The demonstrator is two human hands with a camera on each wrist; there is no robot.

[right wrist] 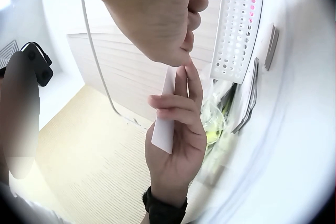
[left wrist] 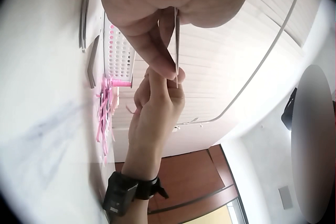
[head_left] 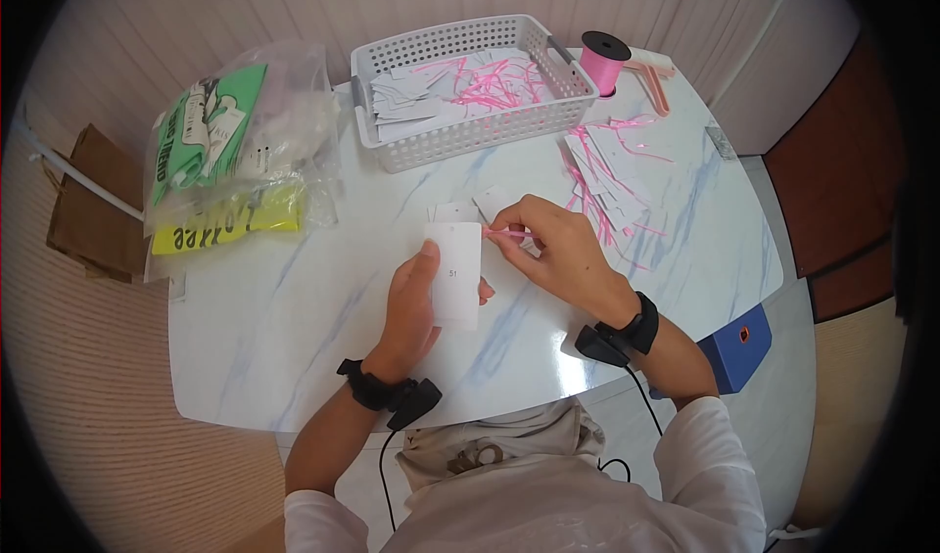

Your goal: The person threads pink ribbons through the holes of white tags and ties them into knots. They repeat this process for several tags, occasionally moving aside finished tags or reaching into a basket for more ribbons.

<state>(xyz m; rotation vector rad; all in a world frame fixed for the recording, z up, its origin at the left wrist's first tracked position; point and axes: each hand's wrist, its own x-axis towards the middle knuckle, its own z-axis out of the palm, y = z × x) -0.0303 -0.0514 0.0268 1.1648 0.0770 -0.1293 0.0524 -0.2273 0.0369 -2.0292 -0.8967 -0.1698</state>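
My left hand [head_left: 409, 297] holds a white card tag [head_left: 456, 279] printed "51" upright, thumb on its front and fingers behind. At the card's top right corner, my right hand [head_left: 566, 252] pinches a pink ribbon [head_left: 514, 233] between thumb and fingertips. In the left wrist view the card [left wrist: 177, 40] shows edge-on, with the right hand [left wrist: 156, 111] beyond it. From the right wrist view, fingers of the left hand [right wrist: 181, 148] wrap over the card [right wrist: 164, 134]. Just behind the hands, small stacks of white cards [head_left: 450, 210] lie on the marbled table [head_left: 323, 347].
A white perforated basket [head_left: 480, 144] at the back contains cards and pink ribbons. Ribboned cards [head_left: 612, 186] lie in a pile to the right, below a pink ribbon spool [head_left: 602, 64]. Clear plastic bags [head_left: 304, 142] sit at the left. A blue box [head_left: 739, 347] stands beyond the right edge.
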